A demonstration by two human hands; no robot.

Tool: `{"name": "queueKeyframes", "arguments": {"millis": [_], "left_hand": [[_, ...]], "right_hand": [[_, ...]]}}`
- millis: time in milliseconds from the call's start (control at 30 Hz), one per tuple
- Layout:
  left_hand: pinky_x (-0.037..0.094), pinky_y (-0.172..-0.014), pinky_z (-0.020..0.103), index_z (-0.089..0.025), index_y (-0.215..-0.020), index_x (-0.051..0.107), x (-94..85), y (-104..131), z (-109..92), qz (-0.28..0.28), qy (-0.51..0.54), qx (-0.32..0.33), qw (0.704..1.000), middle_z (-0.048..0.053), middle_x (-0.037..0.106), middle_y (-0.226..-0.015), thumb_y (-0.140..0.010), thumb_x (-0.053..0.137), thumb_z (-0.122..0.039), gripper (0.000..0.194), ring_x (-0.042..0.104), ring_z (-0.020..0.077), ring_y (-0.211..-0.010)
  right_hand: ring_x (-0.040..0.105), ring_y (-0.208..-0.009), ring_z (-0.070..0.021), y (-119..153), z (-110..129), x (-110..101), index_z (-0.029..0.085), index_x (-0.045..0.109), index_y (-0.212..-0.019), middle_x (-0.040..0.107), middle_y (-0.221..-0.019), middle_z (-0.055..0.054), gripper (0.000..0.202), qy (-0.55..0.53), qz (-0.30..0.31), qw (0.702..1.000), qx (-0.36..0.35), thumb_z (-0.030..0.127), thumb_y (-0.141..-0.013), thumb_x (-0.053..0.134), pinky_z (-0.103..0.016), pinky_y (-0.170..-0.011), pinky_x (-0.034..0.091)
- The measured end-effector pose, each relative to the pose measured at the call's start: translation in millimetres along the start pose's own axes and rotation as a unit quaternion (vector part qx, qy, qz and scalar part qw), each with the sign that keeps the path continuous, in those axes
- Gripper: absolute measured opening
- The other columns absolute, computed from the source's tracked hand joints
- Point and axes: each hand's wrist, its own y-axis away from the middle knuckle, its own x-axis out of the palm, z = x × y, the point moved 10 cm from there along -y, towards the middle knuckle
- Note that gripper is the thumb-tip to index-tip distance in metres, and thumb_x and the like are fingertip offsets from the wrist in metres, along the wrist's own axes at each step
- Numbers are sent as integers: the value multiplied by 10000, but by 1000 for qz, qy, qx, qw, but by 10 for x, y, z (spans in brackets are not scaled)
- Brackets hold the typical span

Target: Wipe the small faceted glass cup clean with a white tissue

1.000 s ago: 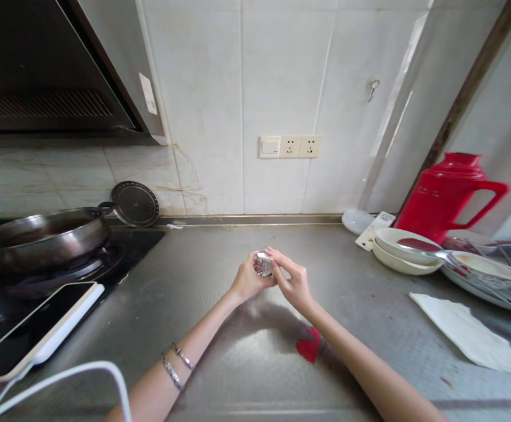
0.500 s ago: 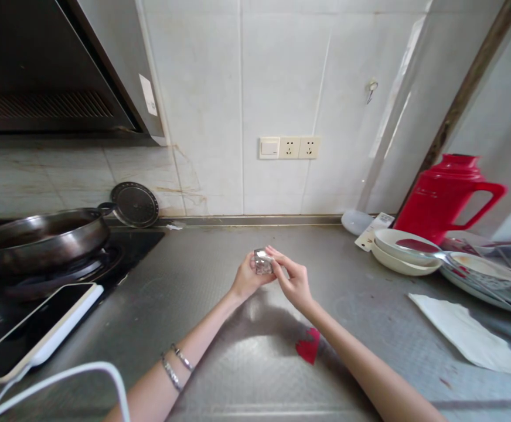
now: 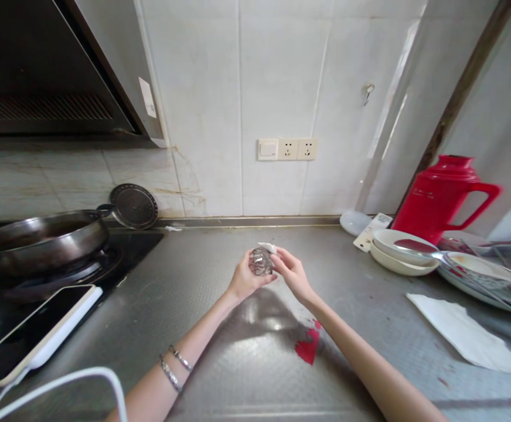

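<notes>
My left hand (image 3: 241, 282) is wrapped round a small clear faceted object (image 3: 261, 262) that looks like a little drinking glass, held above the metal counter (image 3: 194, 258). Against its upper right side, the fingers of my right hand (image 3: 296, 275) are closed on a thin white piece (image 3: 266, 247), perhaps tissue or paper; its kind is not clear. Below my right forearm, a jagged red scrap (image 3: 307, 347) lies on the counter. Two silver bracelets (image 3: 169, 373) circle my left forearm.
To the left stand a steel pan (image 3: 44, 240) on the stove and a white-cased phone (image 3: 36, 334) with a white cable (image 3: 99, 370). At right are a red thermos jug (image 3: 440, 196), stacked bowls (image 3: 402, 265), a plate with utensils, and a white paper napkin (image 3: 469, 334).
The clear object has turned in my left hand and now shows a rounder side. The white piece has come into view at its top, by my right fingers. More of the red scrap shows.
</notes>
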Motion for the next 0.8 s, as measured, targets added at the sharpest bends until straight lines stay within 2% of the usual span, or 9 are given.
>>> {"name": "queueKeyframes", "arguments": {"millis": [100, 233, 367, 433, 567, 700, 800], "left_hand": [[517, -881, 363, -155, -1164, 463, -69, -18, -12, -8, -60, 16, 998, 122, 668, -1104, -572, 836, -293, 713, 664, 227, -964], [503, -895, 399, -173, -1227, 433, -91, -16, 29, 10, -145, 21, 989, 121, 673, -1098, -621, 814, -346, 737, 660, 245, -976], [474, -944, 445, -215, -1439, 99, -41, -1, 78, 50, -107, 15, 993, 148, 624, -1195, -610, 825, -326, 1108, 629, 263, -1066], [429, -1001, 475, -240, -1459, 31, 9, 5, 52, 77, -100, 28, 992, 172, 548, -1300, -559, 853, -301, 1220, 566, 285, -1172], [345, -1072, 485, -250, -1463, 123, 21, -30, -9, 87, -117, 55, 988, 185, 408, -1429, -494, 881, -261, 1230, 462, 314, -1279], [406, -1019, 459, -231, -1445, 189, -8, -90, 23, 87, -134, 51, 986, 179, 459, -1389, -522, 864, -261, 1144, 538, 303, -1191], [448, -976, 425, -226, -1391, 298, -44, -81, 29, 75, -131, 57, 987, 153, 534, -1315, -540, 853, -260, 1017, 580, 287, -1129]], "right_hand": [[645, -1060, -240, 10, -19, 91, 228, 585, -1179, 654, -1205, -70, 448, -23, 47, 999, 11, 414, -779, 665, -402, -931, 515], [637, -1080, -252, 13, -33, 94, 215, 575, -1169, 632, -1233, -92, 509, -23, 47, 998, 19, 394, -718, 724, -405, -929, 518], [675, -998, -258, 16, -114, 79, 207, 565, -1192, 686, -1130, -95, 532, -29, 37, 997, 66, 434, -732, 706, -393, -824, 576], [685, -971, -264, 17, -174, 72, 208, 554, -1213, 696, -1109, -93, 556, -45, 36, 994, 95, 464, -739, 693, -391, -761, 602], [685, -978, -278, 0, -263, 23, 199, 560, -1216, 701, -1103, -95, 546, -66, 25, 989, 126, 484, -763, 668, -381, -705, 623], [707, -915, -269, -4, -289, -9, 196, 594, -1175, 725, -1036, -88, 492, -77, 7, 987, 142, 459, -768, 677, -343, -628, 626], [719, -859, -268, 4, -272, 3, 191, 625, -1134, 743, -955, -78, 471, -86, -4, 986, 142, 441, -743, 702, -328, -568, 619]]}}
